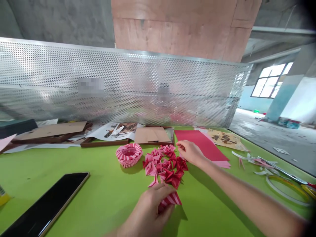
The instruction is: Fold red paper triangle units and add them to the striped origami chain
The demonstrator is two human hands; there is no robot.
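My left hand [150, 207] is closed around a red-and-pink striped folded paper piece [172, 199], low in the middle of the view. Just beyond it lies a pile of folded paper pieces [163, 163], pink and red with pointed tips. My right hand [191, 152] reaches to the far right side of this pile, its fingers curled together; what is between the fingertips is hidden. Left of the pile, apart from both hands, stands a round woven paper ring [129, 154] in striped pink, red and white.
A black phone [49, 204] lies on the green table [103, 194] at left. Red paper sheets [204, 143] are behind my right hand. Scissors [283, 169], paper scraps and a tape roll [288, 191] lie at right. Cardboard frames [153, 135] line the back before a perforated metal panel [138, 89].
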